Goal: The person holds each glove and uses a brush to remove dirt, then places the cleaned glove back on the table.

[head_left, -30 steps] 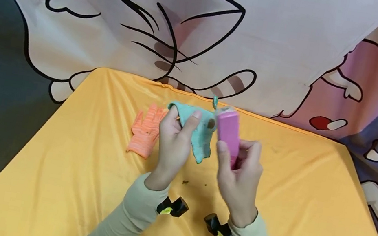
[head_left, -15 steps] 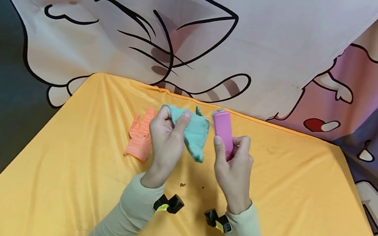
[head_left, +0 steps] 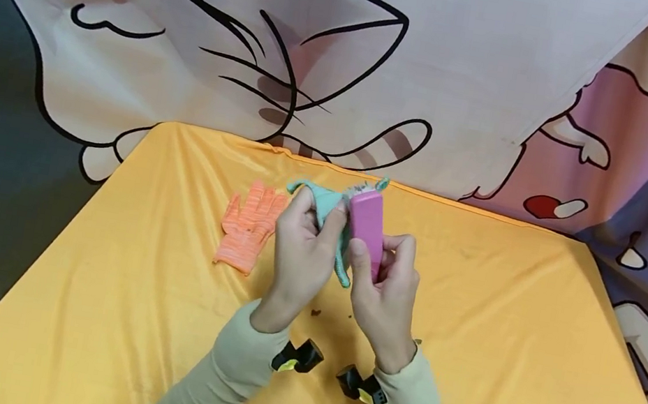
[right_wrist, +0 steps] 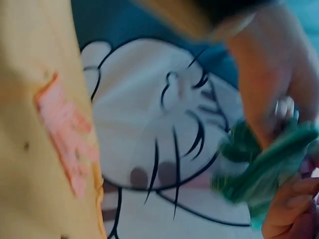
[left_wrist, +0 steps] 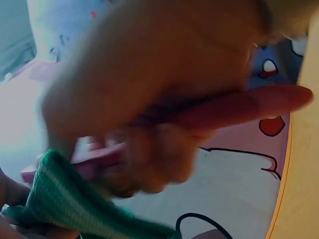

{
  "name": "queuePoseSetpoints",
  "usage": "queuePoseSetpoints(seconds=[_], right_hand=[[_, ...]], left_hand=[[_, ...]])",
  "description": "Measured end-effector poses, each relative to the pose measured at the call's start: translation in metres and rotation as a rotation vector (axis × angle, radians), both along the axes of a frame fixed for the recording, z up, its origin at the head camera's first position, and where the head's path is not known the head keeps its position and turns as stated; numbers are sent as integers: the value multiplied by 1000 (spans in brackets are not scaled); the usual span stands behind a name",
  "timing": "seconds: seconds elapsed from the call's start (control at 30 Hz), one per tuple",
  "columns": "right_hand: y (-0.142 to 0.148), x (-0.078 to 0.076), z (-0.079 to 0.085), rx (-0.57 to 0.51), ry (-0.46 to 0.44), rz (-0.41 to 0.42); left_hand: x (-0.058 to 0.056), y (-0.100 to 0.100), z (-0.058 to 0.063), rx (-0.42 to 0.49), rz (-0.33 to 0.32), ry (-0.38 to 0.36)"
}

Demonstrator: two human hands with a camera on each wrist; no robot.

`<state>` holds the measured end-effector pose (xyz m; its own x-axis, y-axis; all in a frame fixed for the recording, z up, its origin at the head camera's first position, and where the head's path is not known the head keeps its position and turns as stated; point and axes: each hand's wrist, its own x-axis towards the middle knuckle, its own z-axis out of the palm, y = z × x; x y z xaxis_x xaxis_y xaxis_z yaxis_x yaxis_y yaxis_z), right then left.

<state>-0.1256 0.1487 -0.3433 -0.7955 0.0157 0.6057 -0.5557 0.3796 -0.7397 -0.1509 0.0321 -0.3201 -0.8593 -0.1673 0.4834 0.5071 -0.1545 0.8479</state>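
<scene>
My left hand (head_left: 303, 262) pinches a teal knitted glove (head_left: 322, 197) between thumb and fingers, above the table. In my right hand (head_left: 386, 300) is a pink brush (head_left: 366, 223), gripped by its handle and tilted up to the left. Its pale bristle end lies against the glove in the head view. The left wrist view shows the brush handle (left_wrist: 239, 107) running through the right hand, with the green edge of the glove (left_wrist: 75, 194) below. In the right wrist view the glove (right_wrist: 259, 164) is bunched and blurred. An orange glove (head_left: 250, 226) lies flat beyond the left hand.
A yellow cloth (head_left: 110, 309) covers the table. Small dark crumbs (head_left: 315, 312) lie on it between the wrists, and another bit (head_left: 418, 342) lies by the right wrist. Behind the far edge hangs a printed cartoon sheet (head_left: 477, 78).
The brush moves left from beside the teal glove to against it. The left hand shifts slightly right, and the glove's hanging part swings and folds. The orange glove stays put.
</scene>
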Motion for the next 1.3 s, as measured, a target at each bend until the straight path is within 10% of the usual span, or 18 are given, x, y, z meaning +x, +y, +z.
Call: queuePoseSetpoints(seconds=[0.37, 0.8, 1.3], right_hand=[[29, -22, -12, -96, -198, -201], [13, 7, 20, -336, -50, 236], [17, 17, 37, -485, -252, 399]], left_hand=[[-1, -19, 11, 68, 124, 33], [9, -10, 17, 153, -215, -201], [17, -7, 21, 90, -131, -35]])
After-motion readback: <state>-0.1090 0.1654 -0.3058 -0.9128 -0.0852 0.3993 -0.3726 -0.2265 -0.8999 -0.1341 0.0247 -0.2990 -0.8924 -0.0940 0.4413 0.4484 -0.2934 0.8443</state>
